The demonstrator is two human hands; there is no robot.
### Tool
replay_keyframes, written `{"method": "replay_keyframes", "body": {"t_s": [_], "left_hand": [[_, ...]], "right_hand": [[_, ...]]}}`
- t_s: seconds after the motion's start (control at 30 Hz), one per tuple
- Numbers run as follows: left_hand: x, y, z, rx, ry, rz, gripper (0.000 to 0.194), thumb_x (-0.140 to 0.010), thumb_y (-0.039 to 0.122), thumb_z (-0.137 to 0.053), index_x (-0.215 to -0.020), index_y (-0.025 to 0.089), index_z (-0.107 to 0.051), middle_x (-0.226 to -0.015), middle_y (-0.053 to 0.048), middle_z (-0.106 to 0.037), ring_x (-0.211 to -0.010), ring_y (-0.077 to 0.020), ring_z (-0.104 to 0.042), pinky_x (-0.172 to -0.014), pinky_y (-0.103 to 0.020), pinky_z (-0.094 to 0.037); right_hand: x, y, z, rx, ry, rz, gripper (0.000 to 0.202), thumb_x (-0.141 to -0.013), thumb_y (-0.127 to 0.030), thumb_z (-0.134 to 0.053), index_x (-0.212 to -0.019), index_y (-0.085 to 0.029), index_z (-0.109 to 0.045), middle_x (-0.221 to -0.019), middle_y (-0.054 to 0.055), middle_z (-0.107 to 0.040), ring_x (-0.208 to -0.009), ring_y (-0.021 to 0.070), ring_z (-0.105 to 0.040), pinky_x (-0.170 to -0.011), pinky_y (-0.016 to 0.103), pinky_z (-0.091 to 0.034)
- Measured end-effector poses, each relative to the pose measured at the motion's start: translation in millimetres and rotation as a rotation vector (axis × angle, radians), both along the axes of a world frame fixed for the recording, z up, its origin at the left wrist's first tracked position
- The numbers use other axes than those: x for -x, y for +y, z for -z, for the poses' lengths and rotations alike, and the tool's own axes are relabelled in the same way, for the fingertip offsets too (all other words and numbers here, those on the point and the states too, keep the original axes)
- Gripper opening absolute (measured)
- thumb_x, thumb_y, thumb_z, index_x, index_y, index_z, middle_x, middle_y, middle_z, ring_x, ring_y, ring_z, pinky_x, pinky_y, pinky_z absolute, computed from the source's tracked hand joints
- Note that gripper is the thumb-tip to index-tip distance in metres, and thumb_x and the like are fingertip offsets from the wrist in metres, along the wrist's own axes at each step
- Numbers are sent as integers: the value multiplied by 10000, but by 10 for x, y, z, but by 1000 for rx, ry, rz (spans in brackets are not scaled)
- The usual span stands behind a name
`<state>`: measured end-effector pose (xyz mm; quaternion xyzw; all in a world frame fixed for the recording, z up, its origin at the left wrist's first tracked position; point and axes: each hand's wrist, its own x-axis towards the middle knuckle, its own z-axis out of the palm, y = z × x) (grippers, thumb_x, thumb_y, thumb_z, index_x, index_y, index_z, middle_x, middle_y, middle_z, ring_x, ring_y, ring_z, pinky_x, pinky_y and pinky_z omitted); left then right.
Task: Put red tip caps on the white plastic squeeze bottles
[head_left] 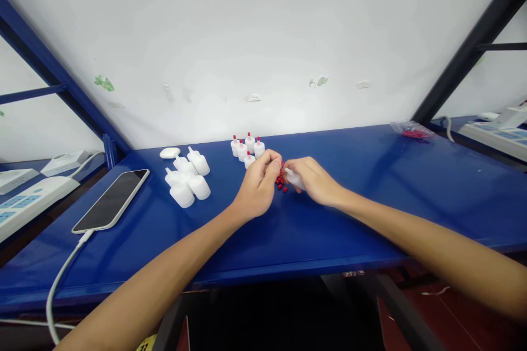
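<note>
My right hand is wrapped round a small white squeeze bottle; its bare nozzle points up and left. Thumb and fingers of my left hand are pinched together, close to the bottle. Whatever they hold, if anything, is too small to make out. Small red caps lie loose on the blue table between my hands, partly hidden by them. Just beyond my left hand stand several white bottles with red caps on their nozzles. To the left, several white bottles without caps form a cluster, some lying tilted.
A phone with a white charging cable lies on the blue table at the left. Behind the uncapped bottles is a white oval object. A clear bag with red pieces rests at the far right, near the wall. Power strips flank the table.
</note>
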<state>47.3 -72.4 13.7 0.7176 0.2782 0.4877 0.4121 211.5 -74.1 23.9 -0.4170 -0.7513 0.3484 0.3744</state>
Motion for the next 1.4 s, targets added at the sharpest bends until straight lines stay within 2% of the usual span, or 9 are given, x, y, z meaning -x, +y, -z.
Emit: {"method": "replay_keyframes", "body": {"t_s": [0.4,0.5,0.67,0.9,1.0,1.1,1.17,1.23,1.4], "left_hand": [[-65,-34,21,154,-113,147,225,-970,423,-502,-934,202,-490,-616,87,-385,-427,-45,-293,-500,-183,-404],[-68,-40,28,143,-109,128,218,-971,415,-507,-943,199,-497,-646,70,-456,-445,-46,-369,-509,-184,-422],[-85,-45,40,127,-106,92,211,-971,406,-509,-953,196,-506,-690,37,-540,-523,-86,-548,-525,-209,-462],[-108,-24,110,149,-114,119,198,-963,381,-504,-1040,199,-511,-746,23,-526,-590,-132,-621,-591,-282,-527],[-59,-24,111,-17,-33,-34,176,-956,332,-501,-1083,210,-491,-803,14,-527,-650,-120,-587,-643,-278,-508],[35,-30,78,-362,189,-187,107,-918,224,-507,-1022,204,-502,-741,28,-526,-666,-119,-540,-732,-299,-481],[89,-36,55,-575,314,-163,127,-876,157,-491,-992,196,-523,-760,14,-555,-668,-120,-543,-755,-311,-482],[114,-44,42,-712,374,-110,226,-844,129,-474,-1049,191,-549,-932,-36,-604,-683,-110,-571,-737,-297,-501],[86,-69,70,-765,554,-113,408,-861,177,-485,-1263,220,-546,-1387,-134,-510,-856,-152,-671,-709,-283,-553]], "right_hand": [[48,33,82,85,147,-40,379,-920,-306,-319,-608,-192,-501,-527,-3,-555,-470,120,-500,-516,248,-392],[60,61,102,185,254,-75,408,-907,-358,-326,-580,-192,-502,-478,4,-531,-446,123,-486,-510,255,-391],[89,81,121,375,461,-143,548,-871,-619,-344,-598,-186,-540,-463,8,-518,-392,124,-459,-448,266,-366],[92,86,128,380,496,-196,452,-880,-502,-458,-583,-177,-558,-466,11,-529,-427,126,-467,-475,263,-367],[75,89,109,397,508,-176,412,-855,-458,-451,-564,-182,-544,-447,6,-507,-413,124,-449,-456,260,-354],[47,89,73,358,533,-149,390,-830,-451,-441,-553,-190,-528,-418,-8,-469,-375,119,-412,-417,256,-319],[23,97,58,325,550,-131,390,-824,-455,-434,-545,-195,-515,-406,-16,-451,-351,116,-393,-397,255,-295],[-2,113,64,287,553,-104,383,-832,-452,-444,-561,-194,-524,-411,-21,-457,-350,116,-397,-396,256,-296],[-27,168,145,235,514,-52,456,-883,-517,-447,-578,-188,-526,-425,-16,-480,-390,117,-433,-435,254,-318]]}}
